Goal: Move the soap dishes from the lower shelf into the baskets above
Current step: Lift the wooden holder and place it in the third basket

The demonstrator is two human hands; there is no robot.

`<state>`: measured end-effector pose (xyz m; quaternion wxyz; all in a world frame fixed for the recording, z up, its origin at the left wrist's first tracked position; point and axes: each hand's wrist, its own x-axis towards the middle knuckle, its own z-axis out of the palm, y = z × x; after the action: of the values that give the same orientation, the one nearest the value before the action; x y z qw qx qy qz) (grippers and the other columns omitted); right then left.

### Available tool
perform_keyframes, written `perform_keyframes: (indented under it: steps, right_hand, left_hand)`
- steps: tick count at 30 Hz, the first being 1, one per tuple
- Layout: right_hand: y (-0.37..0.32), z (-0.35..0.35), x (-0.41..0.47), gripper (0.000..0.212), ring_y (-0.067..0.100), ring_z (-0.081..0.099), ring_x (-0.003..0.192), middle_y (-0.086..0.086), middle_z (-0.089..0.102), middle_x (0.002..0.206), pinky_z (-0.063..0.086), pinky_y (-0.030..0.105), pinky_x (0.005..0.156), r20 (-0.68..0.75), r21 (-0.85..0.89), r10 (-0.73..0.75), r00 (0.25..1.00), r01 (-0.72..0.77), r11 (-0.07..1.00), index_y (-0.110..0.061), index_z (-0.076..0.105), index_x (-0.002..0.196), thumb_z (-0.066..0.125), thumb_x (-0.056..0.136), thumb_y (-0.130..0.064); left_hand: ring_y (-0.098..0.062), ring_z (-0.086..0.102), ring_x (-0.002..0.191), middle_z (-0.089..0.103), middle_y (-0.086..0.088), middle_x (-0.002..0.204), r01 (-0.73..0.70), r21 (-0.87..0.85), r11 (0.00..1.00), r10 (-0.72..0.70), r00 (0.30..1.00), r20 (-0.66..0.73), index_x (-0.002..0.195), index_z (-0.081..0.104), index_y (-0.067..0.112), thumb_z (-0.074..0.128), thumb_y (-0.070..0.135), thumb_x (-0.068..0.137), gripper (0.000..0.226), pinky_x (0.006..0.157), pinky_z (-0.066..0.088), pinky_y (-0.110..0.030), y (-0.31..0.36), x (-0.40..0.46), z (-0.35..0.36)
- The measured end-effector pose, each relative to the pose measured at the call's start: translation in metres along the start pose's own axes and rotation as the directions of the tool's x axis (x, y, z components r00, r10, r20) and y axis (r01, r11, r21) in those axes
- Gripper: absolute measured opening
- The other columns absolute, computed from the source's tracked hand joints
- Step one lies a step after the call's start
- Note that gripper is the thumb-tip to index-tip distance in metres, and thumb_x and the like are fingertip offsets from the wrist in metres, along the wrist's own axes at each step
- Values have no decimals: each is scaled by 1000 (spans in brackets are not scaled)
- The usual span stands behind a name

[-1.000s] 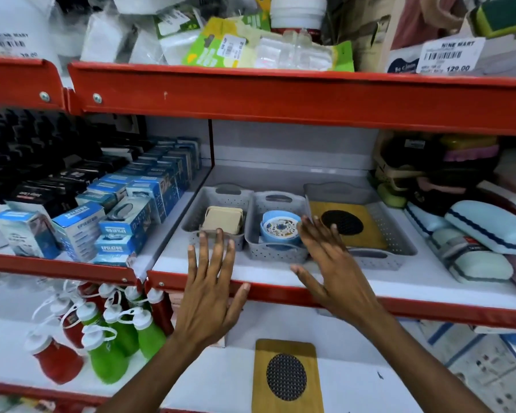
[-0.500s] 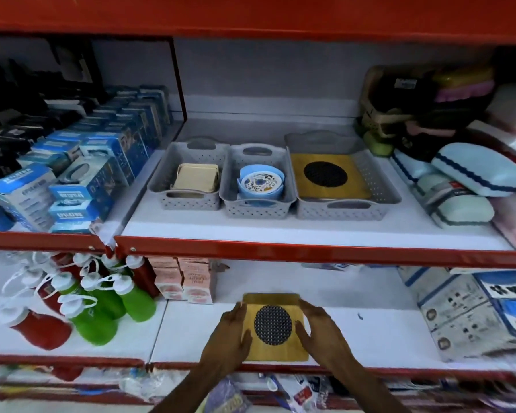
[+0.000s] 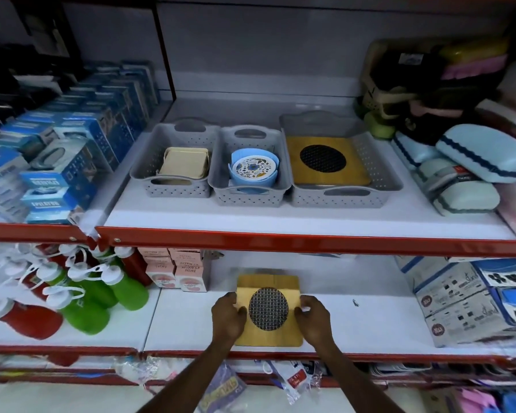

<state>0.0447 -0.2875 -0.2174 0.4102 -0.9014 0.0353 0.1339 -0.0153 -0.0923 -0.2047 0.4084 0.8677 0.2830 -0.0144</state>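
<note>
On the lower shelf point(image 3: 191, 317), your left hand point(image 3: 227, 318) grips the left edge of the wooden soap dish point(image 3: 268, 312), fingers curled onto it. The dish lies on the shelf near its front edge, a round dark mesh in its middle. Your right hand point(image 3: 312, 318) clamps the dish's right edge, thumb on top. Left of the dish lie green and red bottles point(image 3: 102, 293); behind it, to the left, stand small pink boxes point(image 3: 176, 272). Straight above the dish, on the upper shelf, sit three grey baskets: the left basket point(image 3: 149, 165) holds cream dishes, the middle basket point(image 3: 283, 174) a blue round dish, the right basket point(image 3: 382, 171) a matching wooden dish.
</note>
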Motion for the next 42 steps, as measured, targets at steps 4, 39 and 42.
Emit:
perform_keyframes:
  steps: [4,39,42]
  right_hand:
    - [-13,-19,-24,28,25,68,89,5,70,105,47,5,65,-169,217,-101,980,137,967,-21,62,99,64,90,6]
    - [-211,-177,-59,99,32,31,147,20,37,156,13,40,120,50,-735,-933,356,645,207,2,34,149,74,59,12]
    - [-207,-187,-55,107,31,36,144,19,41,154,14,40,118,-3,-741,-925,379,621,256,2,38,147,73,48,22]
  left_hand:
    - [-4,70,79,72,5,89,-105,-207,973,73,985,-156,94,64,19,68,-6,83,28,78,56,-19,4,-19,-22]
    - [-6,68,69,73,3,88,-281,-809,517,189,959,-212,118,61,10,51,5,100,21,59,58,-13,220,-49,-220]
    - [3,72,76,76,17,83,-357,-722,593,340,924,-178,115,62,23,53,7,100,24,62,56,-8,230,-51,-221]
